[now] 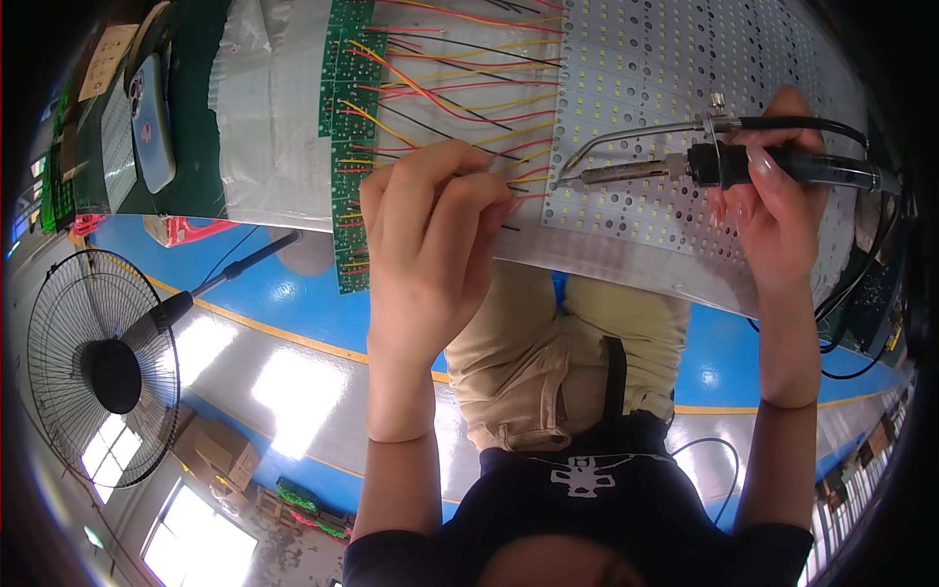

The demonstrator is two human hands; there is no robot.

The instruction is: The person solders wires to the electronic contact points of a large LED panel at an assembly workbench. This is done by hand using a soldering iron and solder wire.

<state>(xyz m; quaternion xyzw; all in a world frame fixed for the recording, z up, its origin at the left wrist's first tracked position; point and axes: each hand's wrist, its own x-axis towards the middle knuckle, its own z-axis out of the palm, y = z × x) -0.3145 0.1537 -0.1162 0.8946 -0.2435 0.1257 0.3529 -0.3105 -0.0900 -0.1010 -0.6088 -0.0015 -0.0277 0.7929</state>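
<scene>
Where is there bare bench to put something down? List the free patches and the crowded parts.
Free: the white sheet between the phone and the green circuit boards, though it looks crinkled. Crowded: red, yellow and black wires span the boards and the white LED panel, where the left hand pinches wires and the right hand holds the soldering iron.

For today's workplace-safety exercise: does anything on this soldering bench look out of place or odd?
A phone lies at the bench's left end, away from the work. Otherwise nothing stands out: the right hand holds the soldering iron over the white LED panel, and the left hand pinches wires.
</scene>
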